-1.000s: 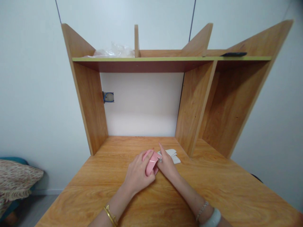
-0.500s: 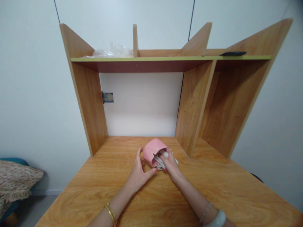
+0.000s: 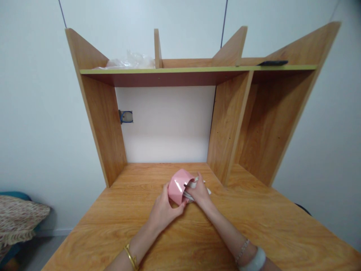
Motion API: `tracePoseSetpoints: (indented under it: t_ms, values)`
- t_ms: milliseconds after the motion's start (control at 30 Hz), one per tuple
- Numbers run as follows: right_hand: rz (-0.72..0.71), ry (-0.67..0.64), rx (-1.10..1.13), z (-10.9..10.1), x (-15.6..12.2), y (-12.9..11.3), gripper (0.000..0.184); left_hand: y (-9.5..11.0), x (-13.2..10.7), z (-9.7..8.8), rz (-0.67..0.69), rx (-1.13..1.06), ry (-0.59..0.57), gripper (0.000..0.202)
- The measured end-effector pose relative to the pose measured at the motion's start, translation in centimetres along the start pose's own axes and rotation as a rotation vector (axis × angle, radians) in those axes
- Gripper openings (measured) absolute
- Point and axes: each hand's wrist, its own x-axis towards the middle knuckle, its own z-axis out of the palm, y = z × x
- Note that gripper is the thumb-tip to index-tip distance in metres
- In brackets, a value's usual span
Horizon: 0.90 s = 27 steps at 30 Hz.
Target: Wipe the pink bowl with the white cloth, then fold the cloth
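A pink faceted cup lies tipped on its side over the wooden desk, its mouth turned to the right. My left hand grips it from below and the left, fingers curled round its wall. My right hand is closed on a white cloth and presses it into the cup's mouth. Part of the cloth sticks out to the right of my fingers.
A wooden hutch rises at the back of the desk, with an upright divider just right of my hands. On its top shelf lie a clear plastic bag and a dark flat object. A patterned cushion is at the lower left.
The cup was lifted off the desk and tipped over. My right hand took the white cloth from the desk and pushed it into the cup's mouth.
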Motion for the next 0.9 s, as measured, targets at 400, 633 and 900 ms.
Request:
tracePoseSetpoints:
  t_ms: [400,633,900]
  values:
    - [-0.205,-0.153,-0.169,-2.2,-1.1,-2.3,0.076,0.9,-0.3,-1.4,-0.023,0.315,0.022,0.080]
    - [-0.111,-0.096,0.036,-1.1,-1.2,-1.7,0.065,0.5,-0.1,-2.1,-0.012,0.224,0.046,0.079]
    - [0.119,-0.036,0.339,-0.7,-1.0,-1.0,0.059,-0.4,0.1,-0.3,0.049,-0.261,-0.094,0.092]
